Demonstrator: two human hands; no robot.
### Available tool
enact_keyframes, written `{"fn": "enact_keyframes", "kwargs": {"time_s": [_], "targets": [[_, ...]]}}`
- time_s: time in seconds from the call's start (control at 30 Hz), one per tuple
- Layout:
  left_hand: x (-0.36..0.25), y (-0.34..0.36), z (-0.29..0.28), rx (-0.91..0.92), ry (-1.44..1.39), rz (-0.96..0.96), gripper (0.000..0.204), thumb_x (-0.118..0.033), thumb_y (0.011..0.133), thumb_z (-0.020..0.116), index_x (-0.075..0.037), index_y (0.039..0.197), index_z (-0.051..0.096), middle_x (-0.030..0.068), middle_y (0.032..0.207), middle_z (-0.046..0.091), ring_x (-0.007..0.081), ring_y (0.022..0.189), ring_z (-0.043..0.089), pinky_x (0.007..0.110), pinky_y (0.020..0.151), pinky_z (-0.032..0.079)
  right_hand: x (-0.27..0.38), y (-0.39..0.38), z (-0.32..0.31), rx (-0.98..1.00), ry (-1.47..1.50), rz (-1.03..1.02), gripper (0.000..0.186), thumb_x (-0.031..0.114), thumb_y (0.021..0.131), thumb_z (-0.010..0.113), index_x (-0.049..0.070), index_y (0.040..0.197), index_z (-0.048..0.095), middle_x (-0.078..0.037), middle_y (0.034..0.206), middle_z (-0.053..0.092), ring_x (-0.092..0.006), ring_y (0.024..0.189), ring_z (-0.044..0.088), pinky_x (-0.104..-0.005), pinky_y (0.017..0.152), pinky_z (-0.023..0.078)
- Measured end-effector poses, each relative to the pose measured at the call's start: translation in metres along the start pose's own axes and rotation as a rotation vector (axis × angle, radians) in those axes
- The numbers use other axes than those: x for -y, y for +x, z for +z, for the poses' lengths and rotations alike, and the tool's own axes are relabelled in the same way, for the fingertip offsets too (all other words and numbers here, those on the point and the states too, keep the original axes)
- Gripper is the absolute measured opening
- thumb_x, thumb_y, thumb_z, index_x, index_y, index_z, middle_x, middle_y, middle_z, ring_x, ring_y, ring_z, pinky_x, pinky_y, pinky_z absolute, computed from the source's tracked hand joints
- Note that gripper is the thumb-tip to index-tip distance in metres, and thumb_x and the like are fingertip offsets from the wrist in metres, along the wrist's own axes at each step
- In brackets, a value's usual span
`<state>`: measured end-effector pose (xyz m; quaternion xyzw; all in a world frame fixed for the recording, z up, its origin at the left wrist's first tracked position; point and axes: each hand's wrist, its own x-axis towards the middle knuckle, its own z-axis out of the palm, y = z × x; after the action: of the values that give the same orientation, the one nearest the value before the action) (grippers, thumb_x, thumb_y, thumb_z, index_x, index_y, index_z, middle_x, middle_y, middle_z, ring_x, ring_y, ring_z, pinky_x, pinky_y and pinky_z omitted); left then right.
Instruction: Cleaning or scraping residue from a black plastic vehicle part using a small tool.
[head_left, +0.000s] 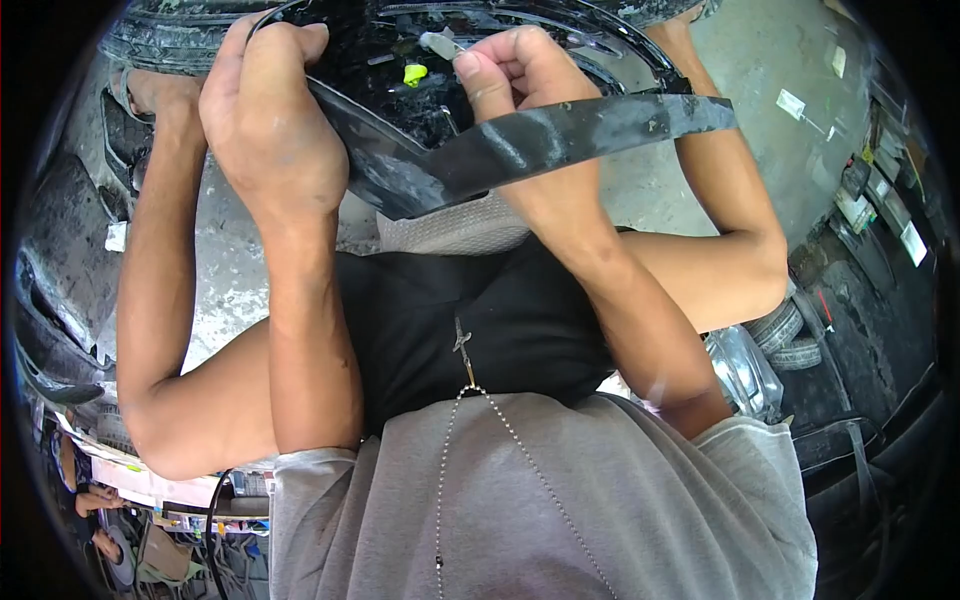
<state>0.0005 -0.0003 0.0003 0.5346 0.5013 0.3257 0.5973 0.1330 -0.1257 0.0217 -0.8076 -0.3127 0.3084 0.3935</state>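
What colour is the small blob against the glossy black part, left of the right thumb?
The blob is bright yellow-green, best seen in the head view.

We see a glossy, plastic-looking black part (395, 112), its near strip (570, 138) scuffed matt; our shirt (560, 490) is matt cloth, our beaded necklace (441, 480) shiny metal.

Grey short-sleeved shirt (540, 500), black shorts (430, 330), beaded cross necklace (462, 340)
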Motion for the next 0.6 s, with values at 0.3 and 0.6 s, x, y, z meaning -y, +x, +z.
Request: {"fn": "enact_keyframes", "kwargs": {"time_s": [0.3,0.6], "targets": [[-0.005,0.001,-0.002,0.004,0.061,-0.013,0.028,-0.016,0.094,0.050,0.007,0.092,0.065,0.0081,0.099,0.066,0.0156,0.090,0.060,0.026,0.085,0.047,0.007,-0.002,0.019,-0.122,0.105,-0.031,0.016,0.015,0.099,0.071,0.000,0.097,0.067,-0.002,0.082,0.068,-0.0050,0.073,0.058,-0.0232,0.067,0.049],[0.004,0.002,-0.007,0.061,0.195,0.216,0.019,-0.005,0.096,0.050,0.007,0.089,0.063,0.0151,0.104,0.068,0.0198,0.094,0.062,0.030,0.086,0.050,-0.008,-0.005,0.001,-0.076,-0.060,-0.135,0.017,0.017,0.097,0.073,0.001,0.094,0.069,0.000,0.079,0.063,-0.0070,0.069,0.055,-0.0241,0.064,0.047]]}}
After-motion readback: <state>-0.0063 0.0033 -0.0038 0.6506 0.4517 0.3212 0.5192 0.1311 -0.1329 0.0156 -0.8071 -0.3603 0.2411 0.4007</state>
